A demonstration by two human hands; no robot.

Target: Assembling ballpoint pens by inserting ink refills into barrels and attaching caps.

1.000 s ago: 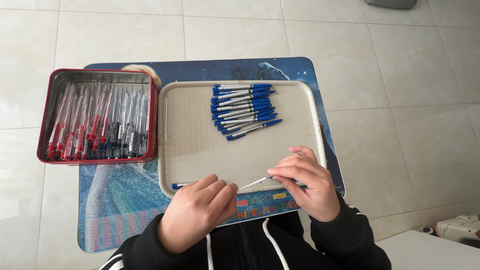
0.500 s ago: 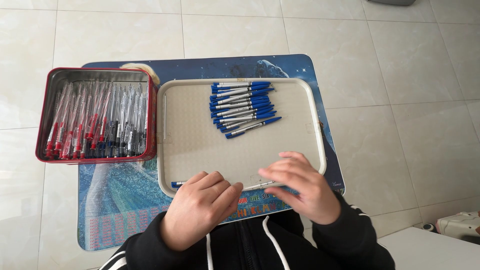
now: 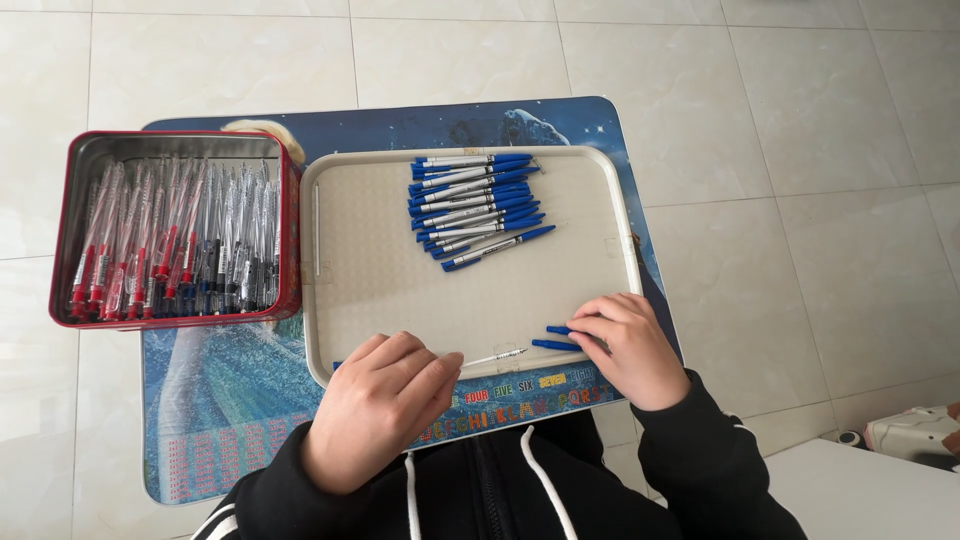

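1. Between the two hands, low on the tray: thin white pen body [image 3: 497,357], lying nearly level, its left end pinched at the fingertips of the left hand [image 3: 385,400], its right end pointing toward the right hand [image 3: 628,345].
2. Left hand curled into a loose fist, knuckles up; whatever else sits inside it hidden by the fingers. A small blue tip [image 3: 337,366] peeking out just left of that hand, too little of it showing to identify.
3. Right hand bent over, fingers closed on two short blue pieces [image 3: 556,337] that stick out to its left; the held ends covered by the fingers, so hard to say whether caps or pen ends.
4. Under both hands: cream tray [image 3: 380,270], rounded corners, near edge partly covered by the hands.
5. Ahead of the hands, at the far side of the tray: tidy pile of blue and white pens [image 3: 478,206], slanted, lying side by side and overlapping.
6. Ahead and left of the left hand, touching the tray's side: red tin [image 3: 66,226], packed with clear pens [image 3: 175,245] with red, dark and blue ends; exact number impossible to make out.
7. Beneath everything: blue picture mat [image 3: 225,385]; pale floor tiles [image 3: 790,150] around it.
8. Nearest the camera: dark sleeves [image 3: 700,460], cut off by the lower edge.
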